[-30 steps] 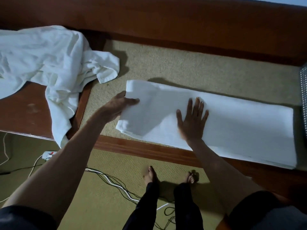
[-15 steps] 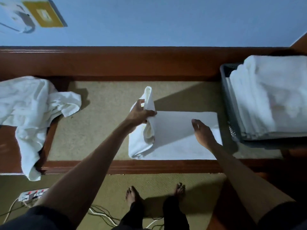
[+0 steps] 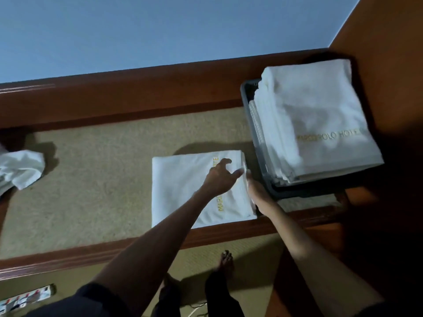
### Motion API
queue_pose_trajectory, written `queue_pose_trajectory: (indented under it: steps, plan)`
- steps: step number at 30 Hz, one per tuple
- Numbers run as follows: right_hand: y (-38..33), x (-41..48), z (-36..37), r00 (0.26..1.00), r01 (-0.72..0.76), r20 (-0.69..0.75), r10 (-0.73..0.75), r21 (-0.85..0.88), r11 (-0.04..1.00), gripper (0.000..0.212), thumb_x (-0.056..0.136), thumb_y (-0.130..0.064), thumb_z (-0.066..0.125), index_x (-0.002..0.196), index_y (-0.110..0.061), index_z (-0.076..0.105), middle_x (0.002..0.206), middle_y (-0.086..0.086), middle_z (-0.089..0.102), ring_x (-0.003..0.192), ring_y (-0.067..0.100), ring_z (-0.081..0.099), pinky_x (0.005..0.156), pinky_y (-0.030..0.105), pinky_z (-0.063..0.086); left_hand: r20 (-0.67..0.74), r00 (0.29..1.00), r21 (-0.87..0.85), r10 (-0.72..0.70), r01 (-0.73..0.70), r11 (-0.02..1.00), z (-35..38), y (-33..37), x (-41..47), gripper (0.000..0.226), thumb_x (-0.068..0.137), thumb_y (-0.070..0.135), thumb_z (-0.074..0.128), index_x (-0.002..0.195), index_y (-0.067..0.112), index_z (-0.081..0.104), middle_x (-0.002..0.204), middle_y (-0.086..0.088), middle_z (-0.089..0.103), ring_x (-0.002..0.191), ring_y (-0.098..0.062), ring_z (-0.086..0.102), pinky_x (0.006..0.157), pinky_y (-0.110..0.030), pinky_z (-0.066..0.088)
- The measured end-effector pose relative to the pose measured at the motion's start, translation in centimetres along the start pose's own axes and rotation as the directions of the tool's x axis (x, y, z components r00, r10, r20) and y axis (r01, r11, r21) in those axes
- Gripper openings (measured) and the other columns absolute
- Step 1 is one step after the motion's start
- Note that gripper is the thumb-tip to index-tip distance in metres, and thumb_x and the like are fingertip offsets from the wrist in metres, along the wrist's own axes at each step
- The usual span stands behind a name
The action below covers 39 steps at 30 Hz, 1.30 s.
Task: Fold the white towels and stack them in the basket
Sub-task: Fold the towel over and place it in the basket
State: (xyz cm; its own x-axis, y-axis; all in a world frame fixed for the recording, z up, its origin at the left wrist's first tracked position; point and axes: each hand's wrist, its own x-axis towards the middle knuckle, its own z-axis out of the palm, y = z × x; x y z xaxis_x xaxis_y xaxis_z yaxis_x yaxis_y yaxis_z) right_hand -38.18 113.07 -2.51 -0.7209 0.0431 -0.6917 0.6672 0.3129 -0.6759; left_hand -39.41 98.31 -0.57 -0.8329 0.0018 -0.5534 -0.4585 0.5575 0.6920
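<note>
Now the folded towel [image 3: 183,179] lies on the surface [image 3: 103,179] just beside the basket [image 3: 248,106], with the left hand [image 3: 220,179] rested on top, fingers apart. The right hand [image 3: 257,193] is placed at its right edge (grip cannot be told, blurred). All layers should be clamped together so the fold is kept when it is lifted onto the stack [image 3: 320,122].

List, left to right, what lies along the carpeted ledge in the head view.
Crumpled white towel → folded towel → dark basket → stack of folded towels inside it. The hands overlap the folded towel, so they are left out.
</note>
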Motion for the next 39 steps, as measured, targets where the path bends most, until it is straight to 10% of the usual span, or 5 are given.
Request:
queue_pose_trajectory:
  steps: [9, 15, 22, 27, 39]
  plan:
    - [2.9, 1.9, 1.4, 0.995, 0.073, -0.047, -0.088, -0.256, 0.964, 0.077, 0.095, -0.027, 0.069, 0.155, -0.001, 0.029, 0.152, 0.019, 0.045, 0.137, 0.034, 0.048, 0.104, 0.033, 0.041, -0.34, 0.929, 0.06, -0.144, 0.174, 0.983, -5.8, -7.5, -2.8, 0.03, 0.095, 0.027, 0.063, 0.124, 0.02, 0.061, 0.09, 0.002, 0.073, 0.097, -0.026, 0.068, 0.089, -0.039, 0.054]
    - [3.0, 2.1, 1.6, 0.989, 0.053, -0.119, -0.083, -0.239, 0.97, 0.073, 0.096, -0.02, 0.063, 0.154, 0.003, 0.025, 0.152, 0.022, 0.044, 0.138, 0.037, 0.046, 0.108, 0.039, 0.041, -0.512, 0.85, 0.19, -0.121, 0.25, 0.949, -8.0, -12.4, -4.4, 0.073, 0.082, 0.028, 0.082, 0.144, 0.012, 0.045, 0.138, -0.02, 0.046, 0.125, -0.041, 0.046, 0.102, -0.051, 0.041]
    - [3.4, 1.2, 3.0, 0.934, 0.077, -0.283, -0.219, -0.438, 0.896, 0.055, 0.095, -0.015, 0.061, 0.144, -0.004, 0.039, 0.137, 0.018, 0.057, 0.122, 0.038, 0.059, 0.094, 0.044, 0.053, 0.028, 0.883, -0.493, -0.469, 0.421, 0.761, -9.7, -15.3, -6.3, 0.07, 0.069, 0.037, 0.094, 0.126, 0.007, 0.066, 0.117, -0.01, 0.074, 0.105, -0.03, 0.071, 0.091, -0.048, 0.06]
    - [1.6, 0.9, 5.5, 0.75, 0.264, -0.192, -0.633, -0.791, 0.552, 0.066, 0.074, -0.007, 0.064, 0.138, -0.002, 0.044, 0.139, 0.023, 0.046, 0.123, 0.041, 0.048, 0.098, 0.049, 0.044, 0.294, 0.875, -0.627, -0.383, 0.48, 0.614, -10.0, -17.7, -7.6, 0.066, 0.078, 0.032, 0.088, 0.133, 0.007, 0.06, 0.13, -0.013, 0.067, 0.123, -0.037, 0.062, 0.106, -0.056, 0.05]
    - [-8.1, 3.8, 16.5, 0.716, 0.58, 0.196, -0.67, -0.701, 0.415, 0.049, 0.081, -0.007, 0.06, 0.129, -0.001, 0.053, 0.13, 0.021, 0.05, 0.115, 0.042, 0.052, 0.089, 0.05, 0.048, 0.481, 0.83, -0.128, -0.281, 0.384, 0.914, -20.3, -18.1, -0.9, 0.065, 0.071, 0.03, 0.09, 0.127, 0.006, 0.066, 0.117, -0.011, 0.075, 0.107, -0.03, 0.072, 0.1, -0.05, 0.056]
